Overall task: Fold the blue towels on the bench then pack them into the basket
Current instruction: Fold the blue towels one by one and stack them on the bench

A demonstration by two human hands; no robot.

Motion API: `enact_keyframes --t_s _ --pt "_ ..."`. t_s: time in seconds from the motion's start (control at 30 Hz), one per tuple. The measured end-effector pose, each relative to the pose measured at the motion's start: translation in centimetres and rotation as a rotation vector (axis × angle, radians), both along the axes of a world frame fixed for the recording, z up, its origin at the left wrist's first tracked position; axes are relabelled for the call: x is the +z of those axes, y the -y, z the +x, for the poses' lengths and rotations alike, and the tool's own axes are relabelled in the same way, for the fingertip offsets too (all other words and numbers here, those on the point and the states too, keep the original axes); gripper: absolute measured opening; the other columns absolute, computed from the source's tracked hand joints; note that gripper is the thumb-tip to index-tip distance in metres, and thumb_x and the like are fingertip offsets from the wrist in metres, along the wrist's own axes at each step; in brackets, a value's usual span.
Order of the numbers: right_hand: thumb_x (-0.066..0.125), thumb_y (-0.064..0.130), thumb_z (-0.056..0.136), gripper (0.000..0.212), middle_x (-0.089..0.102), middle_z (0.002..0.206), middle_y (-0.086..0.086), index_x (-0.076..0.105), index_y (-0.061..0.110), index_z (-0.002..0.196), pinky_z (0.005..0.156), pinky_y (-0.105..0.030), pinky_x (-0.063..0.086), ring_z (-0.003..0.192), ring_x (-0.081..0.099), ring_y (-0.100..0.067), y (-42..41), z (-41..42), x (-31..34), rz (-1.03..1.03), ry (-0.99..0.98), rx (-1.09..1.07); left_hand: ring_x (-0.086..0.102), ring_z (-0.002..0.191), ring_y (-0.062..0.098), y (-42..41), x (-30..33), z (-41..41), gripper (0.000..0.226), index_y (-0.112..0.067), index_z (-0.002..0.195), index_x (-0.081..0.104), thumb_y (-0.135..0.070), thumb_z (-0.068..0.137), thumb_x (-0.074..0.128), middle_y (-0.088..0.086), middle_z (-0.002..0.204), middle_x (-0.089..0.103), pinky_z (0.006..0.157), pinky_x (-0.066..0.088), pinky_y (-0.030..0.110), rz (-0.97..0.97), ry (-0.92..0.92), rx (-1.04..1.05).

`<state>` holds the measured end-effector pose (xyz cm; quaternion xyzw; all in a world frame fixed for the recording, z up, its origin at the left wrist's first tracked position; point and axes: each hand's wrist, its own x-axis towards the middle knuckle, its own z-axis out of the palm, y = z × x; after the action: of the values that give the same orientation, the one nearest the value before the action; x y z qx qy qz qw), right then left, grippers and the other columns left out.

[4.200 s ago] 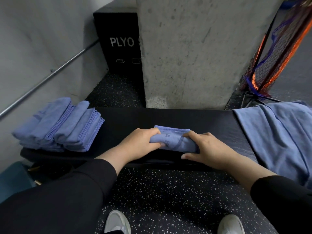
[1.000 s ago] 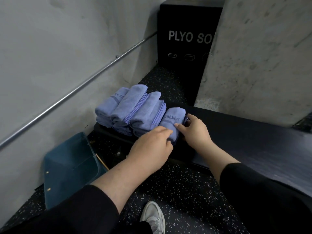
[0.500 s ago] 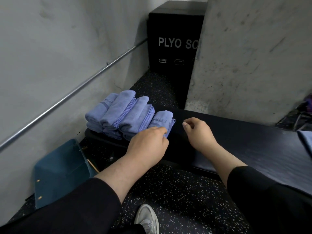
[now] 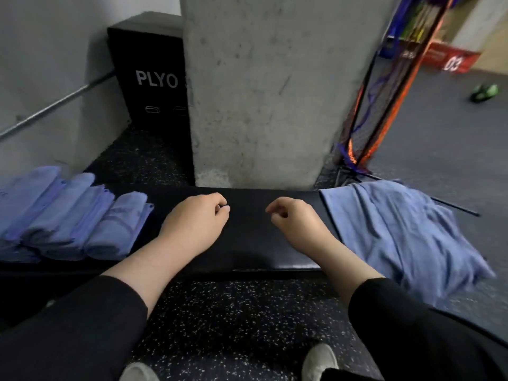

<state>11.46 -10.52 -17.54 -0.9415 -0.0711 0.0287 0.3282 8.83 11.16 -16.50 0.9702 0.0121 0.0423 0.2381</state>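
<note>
Towels already folded (image 4: 68, 215) lie lined up at the counter's (image 4: 247, 251) left end, likely staged for the basket, while both grips, left hand (image 4: 195, 224) and right hand (image 4: 297, 224), hover loosely curled and empty beside the unfolded heap (image 4: 398, 229).

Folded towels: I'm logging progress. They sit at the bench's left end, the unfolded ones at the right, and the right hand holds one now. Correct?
Not quite. In the head view the right hand holds nothing; like the left hand, it hovers loosely curled over the bench. Folded towels left, unfolded towels right: correct.
</note>
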Motion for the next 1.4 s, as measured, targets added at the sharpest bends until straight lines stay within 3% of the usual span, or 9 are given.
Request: enact_keyframes --t_s 0.13,0.43,0.67,0.83,0.93,1.03,1.1,1.23,1.4 --pt "0.058 0.020 0.091 0.021 0.072 0.087 0.003 0.070 0.027 0.107 0.075 -0.030 0.052 0.082 0.067 -0.016 6.8 -0.6 0.1 -0.112 -0.016 -0.091 0.062 0.094 0.016 4.9 -1.0 1.3 0.025 -0.032 0.115 0.067 -0.042 0.102 0.048 -0.013 0.101 0.068 0.082 0.053 0.037 0.009 -0.046 -0.103" --pt "0.067 0.033 0.093 0.037 0.063 0.129 -0.007 0.065 0.019 0.127 0.091 -0.035 0.048 0.117 0.060 -0.028 21.4 0.4 -2.1 -0.379 -0.060 -0.356 0.061 0.098 0.018 12.8 -3.2 2.7 0.026 -0.030 0.114 0.066 -0.043 0.102 0.047 -0.010 0.106 0.068 0.086 0.054 0.039 0.043 -0.114 -0.241" --pt "0.069 0.047 0.085 0.031 0.053 0.123 -0.005 0.063 0.025 0.105 0.096 -0.051 0.039 0.123 0.045 -0.033 24.8 -0.8 -4.8 -0.627 -0.109 -0.533 0.060 0.103 0.020 16.3 -4.4 3.2 0.028 -0.028 0.118 0.065 -0.042 0.102 0.047 -0.007 0.111 0.066 0.089 0.053 0.039 0.065 -0.141 -0.304" --pt "0.056 0.029 0.090 0.019 0.057 0.117 -0.007 0.067 0.018 0.102 0.093 -0.050 0.039 0.118 0.048 -0.034 24.8 -0.6 -5.0 -0.597 -0.047 -0.587 0.060 0.103 0.019 17.5 -5.0 3.3 0.028 -0.028 0.119 0.065 -0.041 0.102 0.047 -0.007 0.110 0.065 0.088 0.052 0.038 0.071 -0.142 -0.327" --pt "0.050 0.027 0.092 0.018 0.064 0.104 -0.009 0.062 0.014 0.096 0.085 -0.045 0.041 0.103 0.056 -0.036 24.5 -0.4 -3.8 -0.418 0.075 -0.645 0.060 0.103 0.018 17.8 -5.1 3.2 0.029 -0.027 0.121 0.065 -0.041 0.102 0.048 -0.007 0.110 0.065 0.088 0.052 0.038 0.058 -0.132 -0.342" --pt "0.048 0.026 0.097 0.013 0.062 0.081 -0.003 0.054 0.015 0.096 0.064 -0.034 0.039 0.075 0.057 -0.026 23.4 -0.1 -0.5 0.062 0.184 -0.653 0.060 0.105 0.016 17.7 -4.8 3.2 0.030 -0.028 0.123 0.065 -0.042 0.102 0.048 -0.008 0.111 0.066 0.090 0.051 0.037 0.018 -0.116 -0.352" --pt "0.050 0.027 0.099 0.010 0.057 0.071 0.005 0.056 0.018 0.097 0.056 -0.030 0.036 0.062 0.049 -0.015 22.3 0.0 1.4 0.245 0.214 -0.643 0.060 0.109 0.013 17.7 -4.1 3.0 0.031 -0.030 0.125 0.065 -0.044 0.102 0.050 -0.012 0.116 0.067 0.094 0.050 0.035 -0.084 -0.122 -0.345" --pt "0.053 0.028 0.100 0.015 0.049 0.072 0.000 0.058 0.023 0.087 0.062 -0.034 0.039 0.067 0.045 -0.019 19.8 0.2 2.4 0.616 0.096 -0.614 0.059 0.112 0.004 18.1 -3.1 2.2 0.033 -0.033 0.128 0.064 -0.047 0.100 0.054 -0.019 0.113 0.065 0.099 0.046 0.028 -0.334 -0.152 -0.364" --pt "0.047 0.022 0.106 0.017 0.054 0.085 -0.010 0.052 0.017 0.091 0.052 -0.028 0.050 0.066 0.059 -0.024 16.9 0.2 3.0 0.916 -0.054 -0.492 0.060 0.113 0.004 19.0 -3.0 1.5 0.041 -0.031 0.136 0.058 -0.046 0.098 0.059 -0.016 0.117 0.065 0.103 0.045 0.027 -0.497 -0.211 -0.393"
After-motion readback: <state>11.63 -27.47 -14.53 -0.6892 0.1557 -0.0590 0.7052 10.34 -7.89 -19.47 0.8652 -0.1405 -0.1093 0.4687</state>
